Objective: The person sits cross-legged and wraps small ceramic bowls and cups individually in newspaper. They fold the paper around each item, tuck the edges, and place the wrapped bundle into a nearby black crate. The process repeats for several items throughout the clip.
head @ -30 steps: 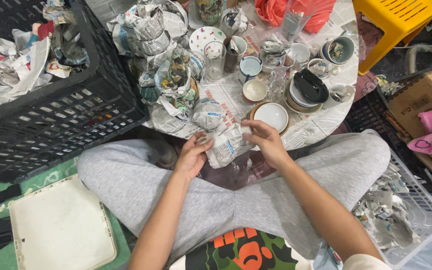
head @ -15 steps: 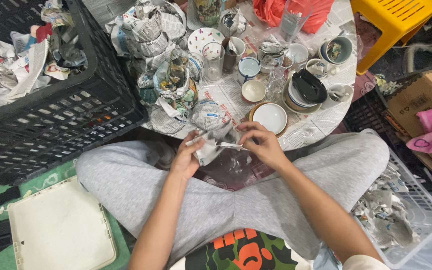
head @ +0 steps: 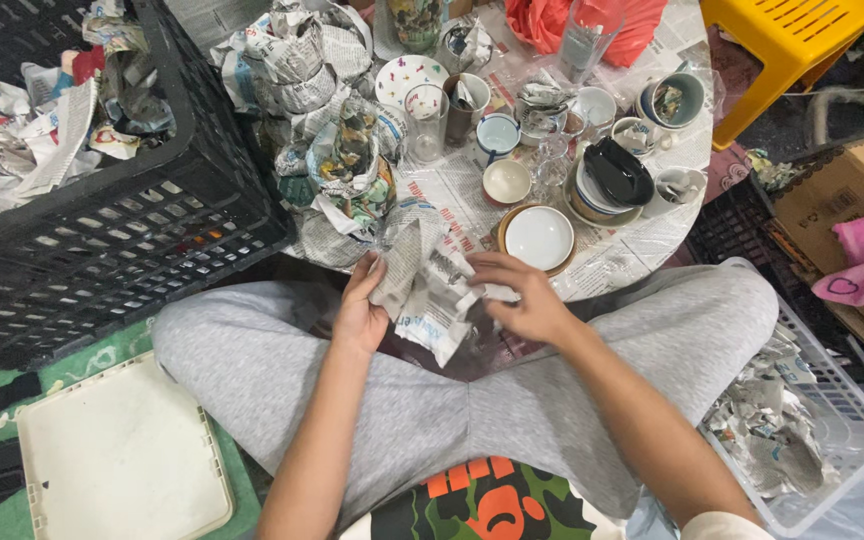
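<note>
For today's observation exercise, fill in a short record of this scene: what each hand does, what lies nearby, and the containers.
left hand: grips the newspaper bundle
right hand: pulls at the same bundle's paper
in front: low round table covered in newspaper, with a white bowl, cups and wrapped items
left side: black crate holding crumpled paper
right side: white basket with paper scraps
posture: seated cross-legged in grey trousers

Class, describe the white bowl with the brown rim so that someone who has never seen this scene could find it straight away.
Start at the round newspaper-covered table crowded with cups. Go to its near edge, just beyond the person's right hand. There sits the white bowl with the brown rim, shallow, wide and empty; the small bowl behind it is narrower, and the stack of dishes to its right carries a black piece on top.
</note>
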